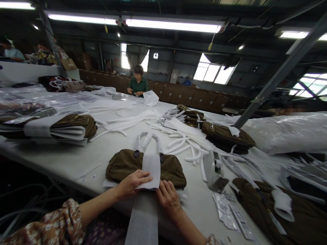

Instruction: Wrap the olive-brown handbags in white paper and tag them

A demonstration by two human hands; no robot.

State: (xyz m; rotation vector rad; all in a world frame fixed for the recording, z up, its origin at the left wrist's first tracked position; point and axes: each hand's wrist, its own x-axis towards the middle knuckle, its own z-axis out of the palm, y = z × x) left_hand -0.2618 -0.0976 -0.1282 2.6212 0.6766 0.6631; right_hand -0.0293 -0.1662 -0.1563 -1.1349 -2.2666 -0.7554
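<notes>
A brown handbag (120, 166) lies on the table in front of me, its two handles (138, 140) wrapped in white and pointing away. Across its middle runs a white foam sheet (151, 165), folded over the near side. My left hand (134, 183) lies on this sheet with fingers stretched out. At the sheet's lower right corner, my right hand (168, 197) has its fingers bent and pinched at the edge; its thumb is partly hidden. A long white strip (144, 221) hangs from under the bag over the table edge toward my lap.
White foam tubes (178, 143) lie beyond the bag. A tape dispenser (216, 170) and silvery packets (227, 211) sit to the right, near another brown bag (301, 217). Stacked bags (74, 127) lie at left. A co-worker (138, 83) is across the table.
</notes>
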